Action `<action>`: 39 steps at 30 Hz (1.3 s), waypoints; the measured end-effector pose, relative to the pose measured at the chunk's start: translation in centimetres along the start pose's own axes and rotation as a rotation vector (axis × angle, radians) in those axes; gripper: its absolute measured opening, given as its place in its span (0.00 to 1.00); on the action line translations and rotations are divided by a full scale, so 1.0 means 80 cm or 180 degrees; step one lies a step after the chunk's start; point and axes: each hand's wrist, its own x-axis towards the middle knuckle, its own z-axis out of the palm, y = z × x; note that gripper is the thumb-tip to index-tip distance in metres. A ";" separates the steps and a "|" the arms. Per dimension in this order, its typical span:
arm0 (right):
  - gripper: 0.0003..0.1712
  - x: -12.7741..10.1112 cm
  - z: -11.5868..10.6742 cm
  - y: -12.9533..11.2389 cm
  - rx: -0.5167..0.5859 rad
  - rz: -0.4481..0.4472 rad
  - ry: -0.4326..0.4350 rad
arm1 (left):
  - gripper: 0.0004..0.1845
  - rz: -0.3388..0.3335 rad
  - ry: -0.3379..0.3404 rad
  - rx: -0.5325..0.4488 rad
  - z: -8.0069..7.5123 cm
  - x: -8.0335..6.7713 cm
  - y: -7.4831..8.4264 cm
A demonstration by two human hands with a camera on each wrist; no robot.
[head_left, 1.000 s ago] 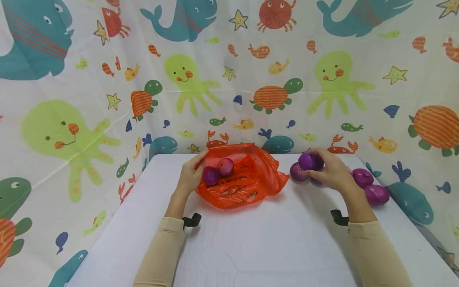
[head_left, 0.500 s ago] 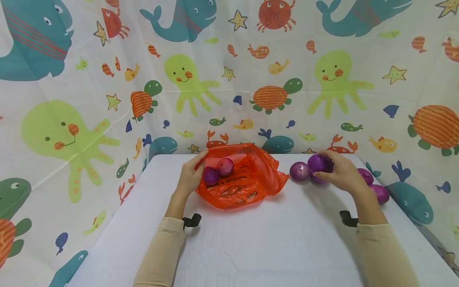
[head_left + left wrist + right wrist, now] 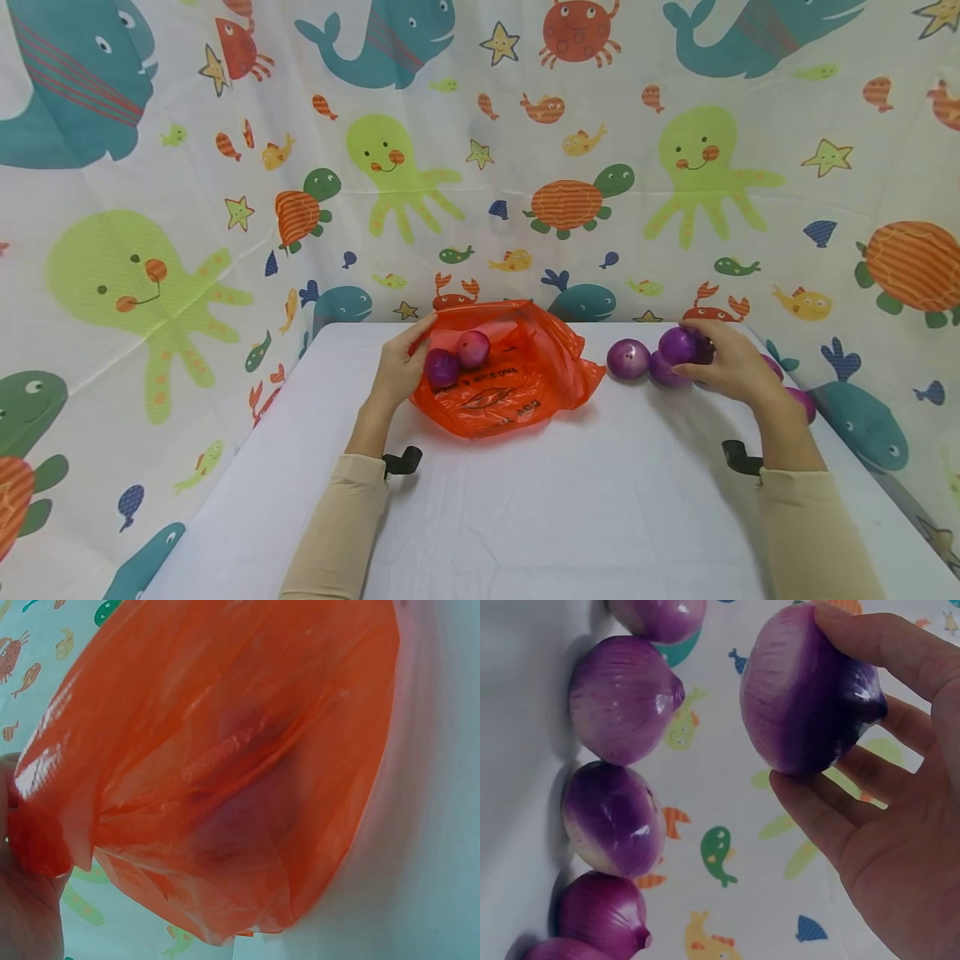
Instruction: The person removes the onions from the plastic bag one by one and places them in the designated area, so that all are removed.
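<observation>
My left hand [image 3: 393, 371] grips the edge of an orange-red plastic bag [image 3: 487, 408], which lies on the white table with dark print on it. Two purple onions, a darker one [image 3: 442, 367] and a pinker one [image 3: 473, 348], sit at the bag's left side; in the left wrist view only a dark blur shows through the film. Between thumb and fingers, my right hand [image 3: 727, 362] holds a glossy purple onion [image 3: 795, 697] above the table. Under and beside it are more onions, among them a pale-topped one [image 3: 627, 359] and a darker one [image 3: 663, 371].
In the right wrist view, a row of onions [image 3: 622, 697] runs along the table; my right hand partly hides them in the head view. One onion [image 3: 804, 403] is near the table's right edge. A curtain [image 3: 480, 242] printed with sea animals hangs behind.
My right hand has moved to the right with the onion, uncovering the onions on the table to its left. My left hand and the bag have stayed put.
</observation>
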 end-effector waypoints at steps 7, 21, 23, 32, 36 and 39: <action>0.45 -0.006 -0.004 0.012 0.0073 0.0139 -0.0159 | 0.26 0.0019 0.0004 -0.0016 0.002 0.000 -0.002; 0.47 -0.017 -0.019 0.033 0.0060 0.0354 -0.0313 | 0.26 -0.0017 -0.0009 -0.0006 0.002 0.000 0.001; 0.47 -0.017 -0.021 0.036 0.0028 0.0358 -0.0318 | 0.26 -0.0037 -0.0012 -0.0008 0.002 -0.001 0.001; 0.44 -0.018 -0.028 0.043 -0.0079 0.0309 -0.0409 | 0.26 -0.0059 -0.0031 -0.0004 0.000 -0.001 0.002; 0.44 -0.020 -0.030 0.049 -0.0122 0.0416 -0.0505 | 0.27 -0.0030 -0.0021 -0.0024 0.001 0.000 0.000; 0.44 -0.022 -0.031 0.050 -0.0151 0.0514 -0.0600 | 0.27 -0.0003 -0.0010 -0.0037 0.001 0.000 0.000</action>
